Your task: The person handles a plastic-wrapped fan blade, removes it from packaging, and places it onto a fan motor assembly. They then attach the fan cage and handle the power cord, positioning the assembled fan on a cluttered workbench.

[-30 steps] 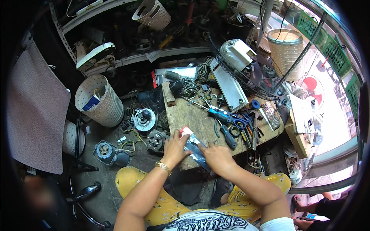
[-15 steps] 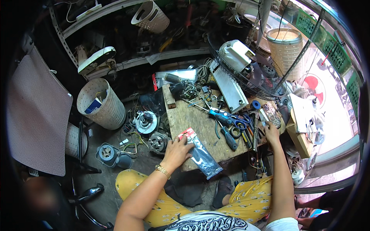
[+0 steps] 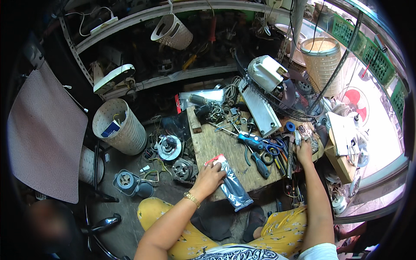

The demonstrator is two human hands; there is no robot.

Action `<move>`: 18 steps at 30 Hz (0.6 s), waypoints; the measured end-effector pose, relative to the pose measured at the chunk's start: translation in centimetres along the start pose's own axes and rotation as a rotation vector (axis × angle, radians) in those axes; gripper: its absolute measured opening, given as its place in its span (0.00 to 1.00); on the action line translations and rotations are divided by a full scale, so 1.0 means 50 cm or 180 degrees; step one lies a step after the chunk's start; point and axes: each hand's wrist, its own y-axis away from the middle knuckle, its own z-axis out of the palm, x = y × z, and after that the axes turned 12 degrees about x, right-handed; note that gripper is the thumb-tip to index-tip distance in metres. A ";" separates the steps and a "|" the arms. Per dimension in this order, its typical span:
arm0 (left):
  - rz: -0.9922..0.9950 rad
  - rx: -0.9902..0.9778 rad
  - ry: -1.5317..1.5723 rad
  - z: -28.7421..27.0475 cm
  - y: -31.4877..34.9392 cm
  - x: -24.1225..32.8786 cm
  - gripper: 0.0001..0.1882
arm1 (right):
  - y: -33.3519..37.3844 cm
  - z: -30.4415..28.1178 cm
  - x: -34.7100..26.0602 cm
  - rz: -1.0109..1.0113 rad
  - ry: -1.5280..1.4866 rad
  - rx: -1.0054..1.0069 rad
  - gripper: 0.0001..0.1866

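Note:
My left hand (image 3: pixel 209 178) rests at the near left edge of the wooden worktable (image 3: pixel 208 143). Its fingers are closed over the top of a flat plastic packet (image 3: pixel 236 190) with a red and white header and dark contents, whose lower end juts past the table edge. At the table's right end, my right hand (image 3: pixel 304 151) reaches among the tools, fingertips together beside a small silvery piece (image 3: pixel 297 138); whatever they grip is too small to make out. Close by lie blue-handled scissors (image 3: pixel 274 147), a blue screwdriver (image 3: pixel 261 166) and a blue roll (image 3: pixel 290 126).
A fan's wire cage (image 3: pixel 299 102) with a white motor housing (image 3: pixel 265 73) stands at the back right. Motor parts (image 3: pixel 169 147) lie on the floor left of the table, near a perforated bin (image 3: pixel 130 130). A cardboard box (image 3: pixel 340 160) stands at the right.
The whole view has shifted, so the scene sits slightly lower and to the right. My right hand has moved a little farther in among the tools. My left hand stays on the packet.

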 end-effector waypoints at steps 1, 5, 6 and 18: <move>-0.0070 0.0000 0.0037 -0.002 0.000 -0.001 0.12 | -0.001 -0.024 -0.043 -0.0245 0.0073 0.0242 0.13; -0.0094 0.0123 0.0227 0.009 -0.003 -0.006 0.10 | 0.037 -0.103 -0.217 -0.0683 -0.1484 -0.0432 0.11; -0.0075 0.0040 0.0234 0.008 -0.008 -0.003 0.10 | 0.073 -0.106 -0.255 -0.0776 -0.1790 -0.0927 0.09; 0.0661 0.0566 0.0064 -0.004 -0.005 0.019 0.07 | 0.225 -0.008 -0.381 -0.0517 -0.2700 -0.2631 0.12</move>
